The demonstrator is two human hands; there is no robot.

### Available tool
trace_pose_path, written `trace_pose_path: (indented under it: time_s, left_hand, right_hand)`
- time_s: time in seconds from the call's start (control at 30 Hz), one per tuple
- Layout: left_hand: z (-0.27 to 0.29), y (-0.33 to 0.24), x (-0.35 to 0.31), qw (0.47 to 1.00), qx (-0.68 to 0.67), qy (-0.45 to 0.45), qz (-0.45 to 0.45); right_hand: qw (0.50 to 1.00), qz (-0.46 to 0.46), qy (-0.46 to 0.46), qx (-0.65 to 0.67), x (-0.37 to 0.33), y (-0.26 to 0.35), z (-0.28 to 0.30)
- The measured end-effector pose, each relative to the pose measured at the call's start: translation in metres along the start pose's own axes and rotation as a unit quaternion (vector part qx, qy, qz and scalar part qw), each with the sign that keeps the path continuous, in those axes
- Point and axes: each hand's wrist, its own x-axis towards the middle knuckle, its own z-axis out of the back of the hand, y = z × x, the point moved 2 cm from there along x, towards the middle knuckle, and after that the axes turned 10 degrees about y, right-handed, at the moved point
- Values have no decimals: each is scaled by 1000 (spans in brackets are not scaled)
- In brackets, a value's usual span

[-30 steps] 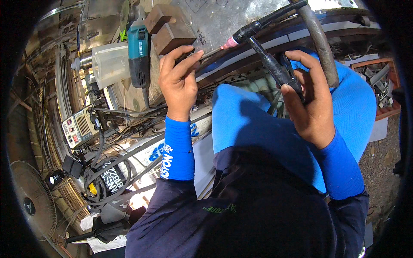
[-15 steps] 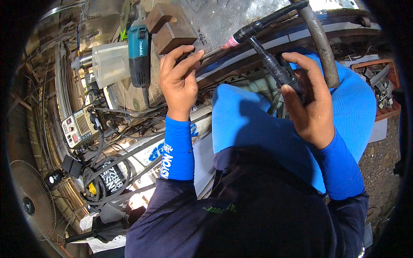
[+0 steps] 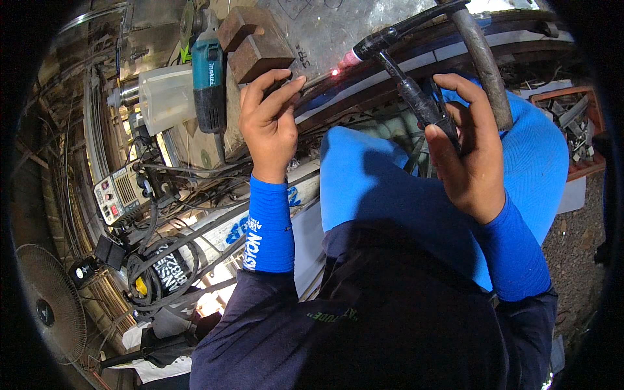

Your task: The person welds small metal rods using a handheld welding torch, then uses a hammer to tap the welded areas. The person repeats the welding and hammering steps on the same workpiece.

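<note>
My right hand (image 3: pixel 478 153) is closed around the dark handle of a TIG welding torch (image 3: pixel 413 94), its pink nozzle (image 3: pixel 351 58) pointing left and down. A bright reddish-white glow (image 3: pixel 335 73) shows at the nozzle's tip, by the edge of the grey metal sheet (image 3: pixel 325 32). To the left, my left hand (image 3: pixel 270 123) is closed, with thumb and fingers pinching a thin metal rod (image 3: pixel 314 83) that points toward the glow. Part of the rod is hidden by the fingers. A notched brown steel block (image 3: pixel 263 55) rests just beyond that hand.
Left of the block lies a teal-and-black angle grinder (image 3: pixel 209 84) beside a clear plastic container (image 3: pixel 166 97). A metal pipe (image 3: pixel 481 65) slants by my knee. Farther out are a welding machine (image 3: pixel 120 195), coiled cables (image 3: pixel 162 273), a fan (image 3: pixel 49 305) and an orange scrap crate (image 3: pixel 578 169).
The glow has appeared at the torch tip. The torch has shifted very slightly, and a dark lever on its handle now stands out more. My left hand has hardly moved.
</note>
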Motion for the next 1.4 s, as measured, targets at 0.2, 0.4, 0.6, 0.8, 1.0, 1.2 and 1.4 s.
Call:
trace_pose_path:
  time_s: [0.2, 0.4, 0.6, 0.8, 1.0, 1.2, 1.4]
  left_hand:
    - [0, -1, -1, 1000, -6, 4, 3]
    - [-6, 2, -3, 999, -6, -35, -36]
    - [9, 1, -15, 980, -180, -87, 7]
    - [34, -11, -42, 939, -314, -127, -52]
    - [46, -35, -63, 887, -425, -160, -87]
    - [55, -40, -81, 892, -411, -171, -74]
    - [38, -33, -86, 916, -360, -175, -34]
  right_hand:
    - [1000, 0, -2, -9, -2, -3, 2]
    - [996, 4, -7, 87, -7, 7, -4]
    - [990, 84, -77, 86, -29, 18, -18]
    - [954, 50, -226, 190, -95, 52, 6]
    - [831, 144, -252, 475, -191, 54, 85]
    - [842, -21, -471, 264, -264, -62, 110]
    - [859, 5, -504, 94, -215, -71, 96]
